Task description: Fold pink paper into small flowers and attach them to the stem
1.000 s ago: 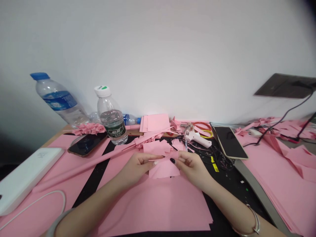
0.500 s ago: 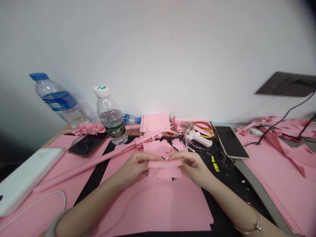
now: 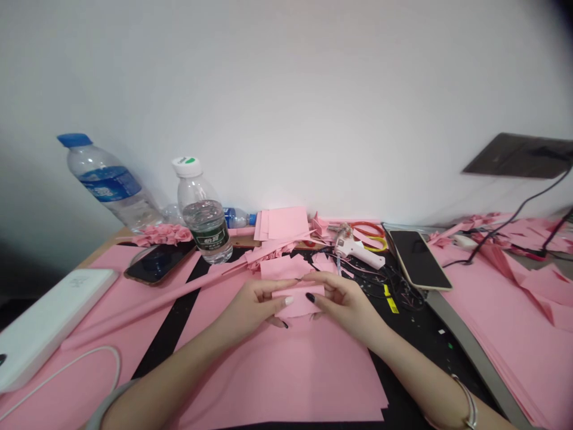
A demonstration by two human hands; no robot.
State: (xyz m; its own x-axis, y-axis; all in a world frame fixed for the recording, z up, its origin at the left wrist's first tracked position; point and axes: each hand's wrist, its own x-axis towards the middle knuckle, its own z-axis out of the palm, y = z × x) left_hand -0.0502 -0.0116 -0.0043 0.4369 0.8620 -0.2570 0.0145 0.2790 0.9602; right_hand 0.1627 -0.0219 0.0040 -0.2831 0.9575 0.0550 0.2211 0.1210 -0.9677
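Thumbs of the left hand (image 3: 245, 306) and right hand (image 3: 353, 304) have been brought onto the near face of the small pink paper piece (image 3: 298, 306) since half a second ago, when none showed there; paper held at centre of frame, above large pink sheets (image 3: 286, 376); fingers of both hands clamped on it from either side; step judged to be folding or rolling of its upper edge; even pressure along that edge seems called for, with slipping to be avoided; loose pink scraps (image 3: 284, 267) lie just beyond; glue gun (image 3: 362, 254) and black cables (image 3: 405, 289) crowd the right of centre; upright bottle (image 3: 208, 233) stands left of centre, clear of the hands.
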